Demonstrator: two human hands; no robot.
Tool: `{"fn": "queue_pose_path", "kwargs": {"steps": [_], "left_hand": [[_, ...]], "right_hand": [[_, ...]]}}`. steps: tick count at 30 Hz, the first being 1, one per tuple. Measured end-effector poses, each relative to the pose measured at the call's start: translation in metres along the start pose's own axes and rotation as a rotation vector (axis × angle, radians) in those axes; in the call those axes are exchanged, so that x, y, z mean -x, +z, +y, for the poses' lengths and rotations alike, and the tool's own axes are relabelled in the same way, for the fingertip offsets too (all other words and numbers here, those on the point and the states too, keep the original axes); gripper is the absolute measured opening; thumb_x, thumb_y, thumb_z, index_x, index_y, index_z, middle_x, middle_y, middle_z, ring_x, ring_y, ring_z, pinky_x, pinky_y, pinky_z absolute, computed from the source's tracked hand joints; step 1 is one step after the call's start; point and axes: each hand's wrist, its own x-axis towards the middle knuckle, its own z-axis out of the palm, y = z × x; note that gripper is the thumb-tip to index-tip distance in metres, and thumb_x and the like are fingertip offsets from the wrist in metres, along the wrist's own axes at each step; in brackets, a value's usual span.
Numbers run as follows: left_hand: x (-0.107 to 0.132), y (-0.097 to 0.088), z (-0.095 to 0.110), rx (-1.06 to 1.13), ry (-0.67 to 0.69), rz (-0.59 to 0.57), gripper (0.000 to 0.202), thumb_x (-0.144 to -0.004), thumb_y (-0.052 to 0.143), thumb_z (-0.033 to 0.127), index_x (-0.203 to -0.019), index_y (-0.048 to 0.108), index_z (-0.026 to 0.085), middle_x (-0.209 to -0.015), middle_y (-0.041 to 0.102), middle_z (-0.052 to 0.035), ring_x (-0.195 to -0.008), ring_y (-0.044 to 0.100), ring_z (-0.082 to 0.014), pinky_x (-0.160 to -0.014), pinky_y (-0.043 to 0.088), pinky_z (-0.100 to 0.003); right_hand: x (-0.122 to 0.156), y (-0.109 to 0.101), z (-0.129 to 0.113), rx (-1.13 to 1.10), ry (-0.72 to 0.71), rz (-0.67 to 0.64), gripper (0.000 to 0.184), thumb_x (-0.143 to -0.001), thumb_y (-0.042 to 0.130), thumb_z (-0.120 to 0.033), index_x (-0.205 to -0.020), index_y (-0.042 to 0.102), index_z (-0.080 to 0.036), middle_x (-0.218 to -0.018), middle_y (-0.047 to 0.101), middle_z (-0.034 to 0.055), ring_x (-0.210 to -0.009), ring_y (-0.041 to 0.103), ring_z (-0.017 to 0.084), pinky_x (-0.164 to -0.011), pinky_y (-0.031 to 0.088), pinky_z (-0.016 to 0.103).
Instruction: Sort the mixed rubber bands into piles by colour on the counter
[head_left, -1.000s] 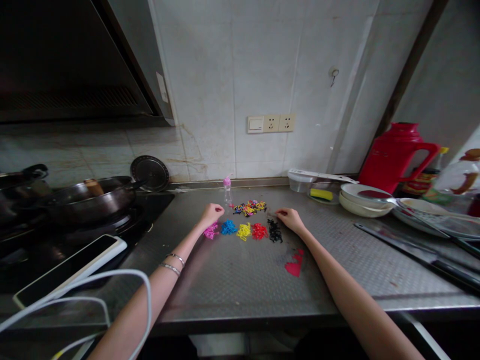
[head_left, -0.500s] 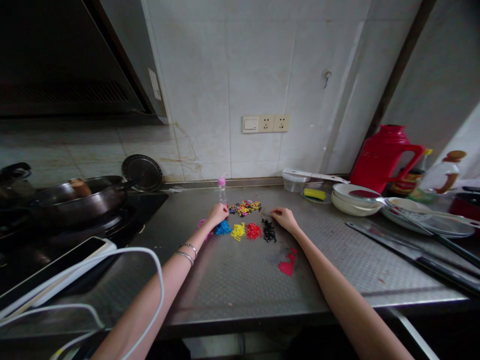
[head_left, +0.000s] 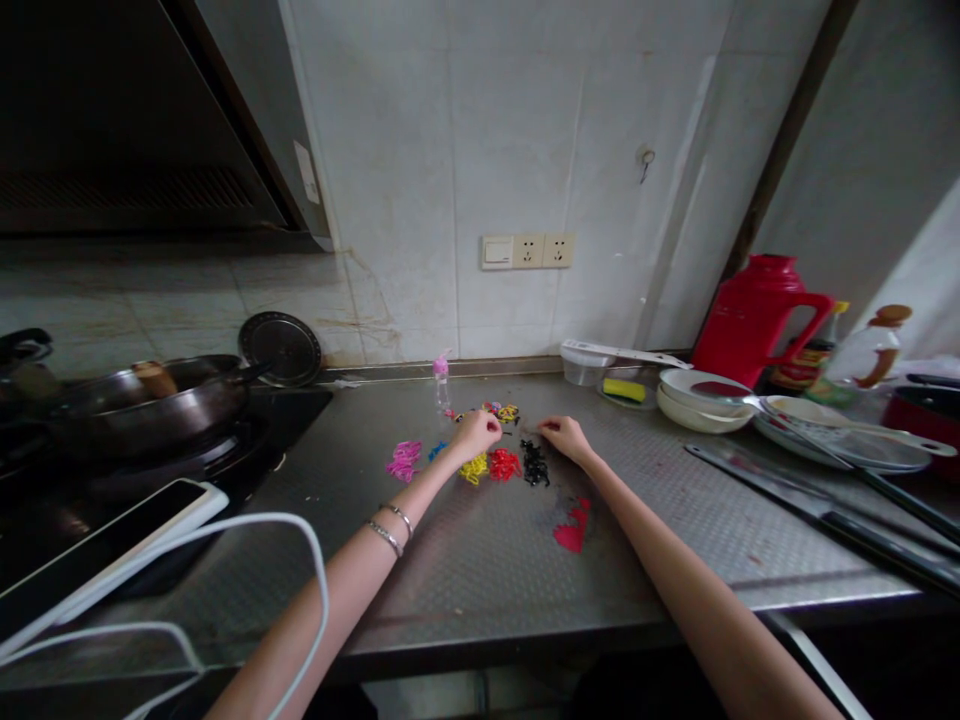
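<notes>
Two hands bent in over sorted piles of small coloured loops

The left hand point(head_left: 477, 433) is above and slightly left of the red pile point(head_left: 505, 464), its thumb and fingers drawn in close together. A tiny dark strand shows at its fingertips; whether they pinch it is too small to tell. The right hand point(head_left: 566, 438) is up and to the right of the red pile, fingers curled in with the tips bunched beside the black pile point(head_left: 535, 464); what they hold, if anything, cannot be made out.

The piles are loose tangles of thin, curling loops. Just right of the red pile is the black one; just left is the yellow pile point(head_left: 474, 468), partly behind the left wrist. Farther left come the blue pile point(head_left: 437, 451), mostly hidden by the hand, and the pink pile point(head_left: 404, 460). Behind the red pile sits a mixed heap point(head_left: 501, 410), partly covered by the left hand, and behind it to the left a clear bottle point(head_left: 441, 385) with a pink top stands upright.

All rest on a metal counter point(head_left: 480, 570) with a fine embossed texture. In front and to the right of the red pile lies a flat, ragged red patch point(head_left: 573, 528).
</notes>
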Motion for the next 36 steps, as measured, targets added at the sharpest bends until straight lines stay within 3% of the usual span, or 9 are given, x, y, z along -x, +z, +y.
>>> {"fn": "queue_pose_path", "kwargs": {"steps": [5,9,15,24,36], "left_hand": [[0.006,0.027,0.036,-0.045,0.103,-0.081,0.020,-0.067,0.051,0.019,-0.074,0.069,0.016,-0.071,0.066,-0.0044,-0.065,0.056,-0.0132,-0.063,0.040,-0.022],[0.011,0.031,0.043,-0.031,0.100,-0.117,0.020,-0.066,0.055,0.023,-0.079,0.068,0.016,-0.072,0.065,-0.0043,-0.064,0.055,-0.0129,-0.061,0.039,-0.021],[0.013,0.010,0.022,0.088,0.095,-0.066,0.019,-0.067,0.054,0.025,-0.075,0.068,0.014,-0.069,0.065,-0.0037,-0.062,0.055,-0.0122,-0.060,0.040,-0.021],[0.031,-0.026,-0.011,0.262,-0.104,0.014,0.020,-0.066,0.055,0.024,-0.071,0.068,0.010,-0.069,0.067,-0.0059,-0.064,0.058,-0.0136,-0.062,0.043,-0.023],[0.033,-0.034,-0.034,0.331,-0.160,0.103,0.025,-0.068,0.055,0.031,-0.073,0.068,0.011,-0.071,0.067,-0.0067,-0.068,0.059,-0.0154,-0.063,0.043,-0.025]], "right_hand": [[-0.006,-0.006,-0.005,0.026,0.008,-0.065,0.026,-0.066,0.048,-0.020,-0.082,0.068,-0.014,-0.075,0.068,0.0045,-0.071,0.060,0.015,-0.066,0.043,0.021],[-0.015,-0.010,-0.008,0.049,-0.005,-0.080,0.028,-0.066,0.048,-0.021,-0.084,0.068,-0.013,-0.075,0.068,0.0045,-0.069,0.060,0.015,-0.065,0.043,0.020],[-0.034,-0.009,-0.014,0.197,-0.124,-0.102,0.028,-0.069,0.048,-0.020,-0.088,0.068,-0.014,-0.085,0.067,0.0058,-0.078,0.060,0.016,-0.071,0.042,0.019],[-0.050,0.005,-0.032,0.444,-0.123,-0.266,0.032,-0.068,0.048,-0.016,-0.095,0.065,-0.020,-0.092,0.065,0.0065,-0.083,0.058,0.016,-0.072,0.040,0.019],[-0.043,0.013,-0.041,0.544,-0.204,-0.258,0.023,-0.073,0.047,-0.018,-0.086,0.065,-0.021,-0.094,0.061,0.0087,-0.083,0.057,0.017,-0.062,0.040,0.019]]}}
